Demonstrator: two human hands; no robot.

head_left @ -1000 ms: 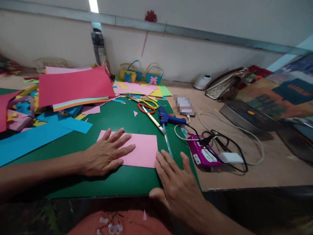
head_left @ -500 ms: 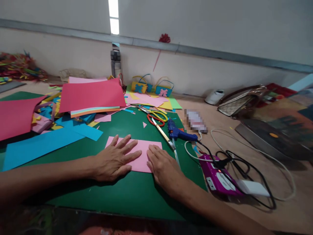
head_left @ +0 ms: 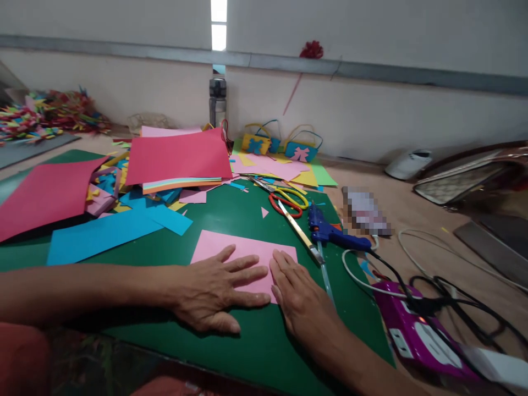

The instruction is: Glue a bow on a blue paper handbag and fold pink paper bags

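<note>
A pink sheet of paper (head_left: 243, 247) lies flat on the green cutting mat (head_left: 231, 352). My left hand (head_left: 220, 289) rests palm down across its near left part, fingers spread, with the thumb over the mat. On the sheet's right end lies my right hand (head_left: 295, 289), flat, its fingers side by side. Neither hand grips anything. To the right of the sheet are a cutter knife (head_left: 301, 231), scissors with red and yellow handles (head_left: 291, 201) and a blue glue gun (head_left: 336, 234) with a clear glue stick in it.
Blue strips (head_left: 107, 236), a red sheet (head_left: 45, 190) and a stack of coloured paper (head_left: 179, 159) lie at the left. Small paper bags (head_left: 301, 151) stand at the back. A purple power strip (head_left: 424, 330) with tangled cables sits at the right.
The view has turned left, so things appear farther right. My left hand has slid toward the mat's near edge. My right hand stays on the sheet's right end.
</note>
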